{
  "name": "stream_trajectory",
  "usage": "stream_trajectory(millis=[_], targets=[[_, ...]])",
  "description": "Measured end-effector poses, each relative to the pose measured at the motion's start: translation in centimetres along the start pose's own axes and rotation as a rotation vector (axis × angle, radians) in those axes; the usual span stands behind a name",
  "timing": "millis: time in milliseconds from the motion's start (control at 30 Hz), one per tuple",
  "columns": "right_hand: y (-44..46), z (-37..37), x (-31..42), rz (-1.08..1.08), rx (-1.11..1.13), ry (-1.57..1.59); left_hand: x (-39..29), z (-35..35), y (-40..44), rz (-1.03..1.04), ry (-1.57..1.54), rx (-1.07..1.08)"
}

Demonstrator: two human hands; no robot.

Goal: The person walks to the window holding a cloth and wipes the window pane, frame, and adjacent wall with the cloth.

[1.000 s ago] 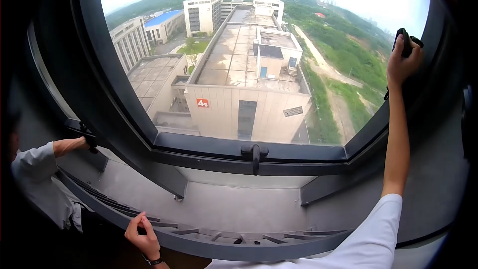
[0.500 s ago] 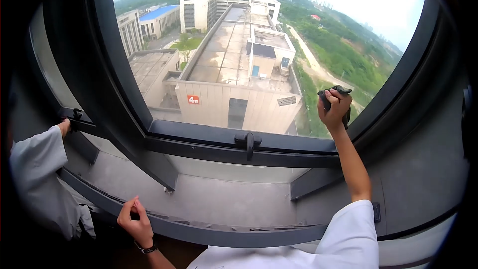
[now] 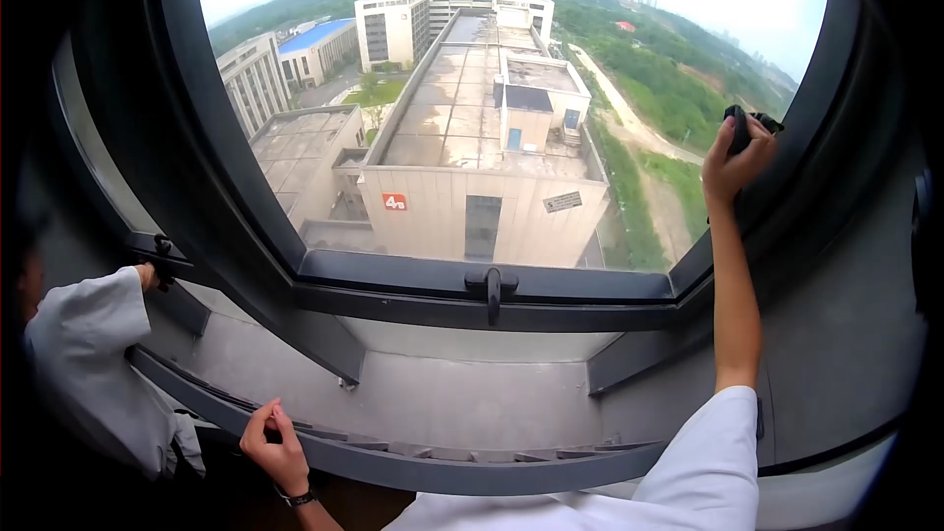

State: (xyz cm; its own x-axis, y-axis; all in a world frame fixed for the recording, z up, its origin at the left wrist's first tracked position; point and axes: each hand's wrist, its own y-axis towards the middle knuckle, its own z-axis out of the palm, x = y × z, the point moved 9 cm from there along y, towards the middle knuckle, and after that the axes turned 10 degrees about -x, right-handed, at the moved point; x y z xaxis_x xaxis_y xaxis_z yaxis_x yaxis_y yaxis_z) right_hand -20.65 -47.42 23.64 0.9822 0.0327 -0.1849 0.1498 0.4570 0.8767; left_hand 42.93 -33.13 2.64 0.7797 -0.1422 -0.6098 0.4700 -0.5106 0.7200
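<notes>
My right hand (image 3: 737,159) is raised at the right side of the window pane (image 3: 669,88), its fingers wrapped around a bunched dark cloth (image 3: 739,130) held at the glass near the frame. Low on the left, my left hand (image 3: 276,447) is closed with thumb and fingertips together, and I see nothing between them. It hovers over the dark rail (image 3: 393,469) in front of the sill; whether it touches the rail I cannot tell. A black window handle (image 3: 492,295) sits on the lower frame between my hands, pointing down.
At the left, another person in a grey sleeve (image 3: 93,320) has a hand (image 3: 149,276) at a second window handle (image 3: 162,246). A slanted dark post (image 3: 305,334) divides the windows. Behind the rail lies a grey sill (image 3: 472,398). Buildings (image 3: 482,128) stand outside.
My right hand has moved up and to the right across the glass with the cloth. My left hand keeps its pinched pose. The other person's hand stays by the handle.
</notes>
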Motion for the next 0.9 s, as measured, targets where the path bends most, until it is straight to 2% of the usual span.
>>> stream_trajectory(millis=[100,233,367,500,600,700,767,900], targets=[[-3.7,-1.9,1.1,-0.009,0.124,0.003,-0.1,0.2,0.1,0.019,-0.027,0.032],[3.8,2.0,0.4,-0.085,0.074,0.015,-0.6,0.1,0.3,0.013,-0.024,0.022],[10.2,6.7,-1.1,-0.038,-0.054,-0.226,-0.4,0.5,0.4,0.026,-0.024,-0.019],[6.7,4.3,1.3,-0.156,-0.007,-0.014,0.3,0.1,-0.1,-0.028,-0.011,0.007],[0.9,1.8,1.8,-0.076,0.105,0.032,0.3,0.1,0.0,-0.042,-0.037,0.004],[-1.2,0.3,3.2,-0.066,0.124,0.06,-0.4,-0.2,0.0,-0.021,-0.036,-0.002],[0.6,1.7,2.1,-0.057,0.136,0.047,-0.6,-0.1,0.3,-0.033,-0.071,0.001],[9.9,6.4,0.1,-0.079,0.001,-0.097,-0.9,-0.1,0.4,-0.015,-0.073,-0.017]])
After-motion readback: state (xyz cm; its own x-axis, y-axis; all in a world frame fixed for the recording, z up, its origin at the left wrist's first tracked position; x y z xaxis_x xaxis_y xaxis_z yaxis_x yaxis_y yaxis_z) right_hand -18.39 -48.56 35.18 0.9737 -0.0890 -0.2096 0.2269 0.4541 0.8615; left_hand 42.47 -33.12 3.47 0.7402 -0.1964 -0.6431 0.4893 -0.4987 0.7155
